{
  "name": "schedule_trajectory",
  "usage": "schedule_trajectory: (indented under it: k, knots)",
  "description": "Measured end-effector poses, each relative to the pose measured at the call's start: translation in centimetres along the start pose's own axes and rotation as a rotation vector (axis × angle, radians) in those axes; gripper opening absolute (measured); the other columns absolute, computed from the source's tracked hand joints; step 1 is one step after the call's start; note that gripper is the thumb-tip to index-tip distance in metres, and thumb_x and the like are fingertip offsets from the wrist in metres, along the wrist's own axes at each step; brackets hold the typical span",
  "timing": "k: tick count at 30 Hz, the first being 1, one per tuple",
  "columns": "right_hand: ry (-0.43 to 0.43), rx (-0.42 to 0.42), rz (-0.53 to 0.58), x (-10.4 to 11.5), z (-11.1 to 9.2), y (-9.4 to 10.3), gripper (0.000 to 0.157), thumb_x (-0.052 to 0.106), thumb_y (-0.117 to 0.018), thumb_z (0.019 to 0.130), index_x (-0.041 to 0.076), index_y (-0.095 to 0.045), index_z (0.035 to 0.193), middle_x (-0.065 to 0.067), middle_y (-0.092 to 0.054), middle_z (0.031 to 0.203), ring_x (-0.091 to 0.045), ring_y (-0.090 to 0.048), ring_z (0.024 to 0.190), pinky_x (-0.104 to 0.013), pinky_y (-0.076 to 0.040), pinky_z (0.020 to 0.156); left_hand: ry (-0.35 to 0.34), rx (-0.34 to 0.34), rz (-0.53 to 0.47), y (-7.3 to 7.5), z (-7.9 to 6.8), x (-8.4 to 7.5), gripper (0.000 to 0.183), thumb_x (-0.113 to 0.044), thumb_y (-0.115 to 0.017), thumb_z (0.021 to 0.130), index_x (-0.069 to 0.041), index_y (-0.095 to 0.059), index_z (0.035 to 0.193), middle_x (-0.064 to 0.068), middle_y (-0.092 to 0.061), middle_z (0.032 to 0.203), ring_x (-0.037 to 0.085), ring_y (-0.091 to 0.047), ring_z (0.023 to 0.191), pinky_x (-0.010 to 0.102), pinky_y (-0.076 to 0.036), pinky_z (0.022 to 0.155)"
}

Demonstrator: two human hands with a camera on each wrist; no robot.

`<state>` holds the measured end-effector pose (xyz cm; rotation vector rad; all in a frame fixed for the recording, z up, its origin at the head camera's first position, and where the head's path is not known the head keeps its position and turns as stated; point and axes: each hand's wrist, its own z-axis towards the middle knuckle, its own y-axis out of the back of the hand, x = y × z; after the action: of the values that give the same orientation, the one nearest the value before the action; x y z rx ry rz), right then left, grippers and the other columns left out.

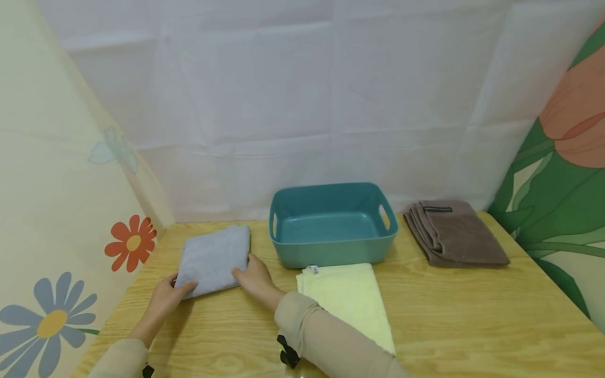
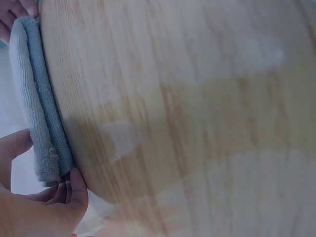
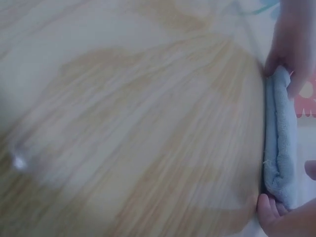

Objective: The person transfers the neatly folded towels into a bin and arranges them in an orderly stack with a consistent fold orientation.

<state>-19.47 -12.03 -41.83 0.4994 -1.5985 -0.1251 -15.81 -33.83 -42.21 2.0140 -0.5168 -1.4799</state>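
gripping the folded blue-grey towel [image 1: 215, 260] at its two near corners, the left hand [image 1: 165, 299] and the right hand [image 1: 255, 278] face each other across it. the towel is at the left part of the wooden table [image 1: 439, 315], directly between the hands and extending away from the person. in the head view its outline is close to square, so the long axis cannot be fixed with confidence; the layered near edge, seen in both wrist views, spans from hand to hand. the teal bin [image 1: 335, 255] is to the right of the towel and apart from it; the right hand is the nearer one to the bin.

left hand pose: thumb on the top face, fingers tucked under the corner. right hand pose: thumb on top near the front edge, fingers bent at the right side and low against the table. the right forearm [image 1: 335, 336] reaches leftward, passing over part of the yellow-green towel [image 1: 359, 299]. whether the blue-grey towel is raised slightly cannot be told.
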Motion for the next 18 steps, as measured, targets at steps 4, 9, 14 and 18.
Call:
schedule_trajectory:
  k: [4,9,14,18]
  knots:
    - [0.022,-0.006,-0.008,-0.14,-0.06,0.21,0.057,0.015,-0.068,0.091,-0.012,-0.048,0.138,-0.025,-0.054,0.137,-0.037,-0.049,0.129,-0.045,-0.042,0.105,-0.002,0.009,0.059,0.04,0.05,0.14,0.078,-0.034,-0.060,0.098,0.022,-0.030,0.142,0.043,-0.033,0.142,0.055,-0.037,0.129,0.060,-0.036,0.105]
    - [0.052,-0.018,-0.016,-0.50,0.05,0.25,0.059,0.011,-0.074,0.087,-0.011,-0.051,0.135,-0.024,-0.056,0.133,-0.036,-0.052,0.126,-0.043,-0.045,0.102,0.010,0.034,0.089,0.00,0.07,0.27,0.083,-0.042,-0.063,0.095,0.026,-0.036,0.135,0.043,-0.036,0.139,0.056,-0.040,0.126,0.059,-0.040,0.101]
    - [0.066,-0.045,-0.011,-0.89,0.38,0.15,0.055,0.005,-0.075,0.085,-0.009,-0.053,0.134,-0.021,-0.061,0.126,-0.033,-0.057,0.118,-0.041,-0.048,0.098,0.010,0.043,0.092,-0.05,0.05,0.40,0.086,-0.048,-0.065,0.093,0.024,-0.041,0.133,0.042,-0.040,0.138,0.054,-0.043,0.124,0.058,-0.042,0.098]
    - [0.076,-0.043,0.010,-1.00,0.53,-0.09,0.051,0.001,-0.073,0.086,-0.006,-0.055,0.133,-0.019,-0.063,0.122,-0.031,-0.059,0.116,-0.039,-0.050,0.096,0.010,0.039,0.095,0.10,0.06,0.64,0.087,-0.052,-0.064,0.092,0.021,-0.043,0.134,0.041,-0.042,0.138,0.053,-0.045,0.123,0.057,-0.044,0.096]
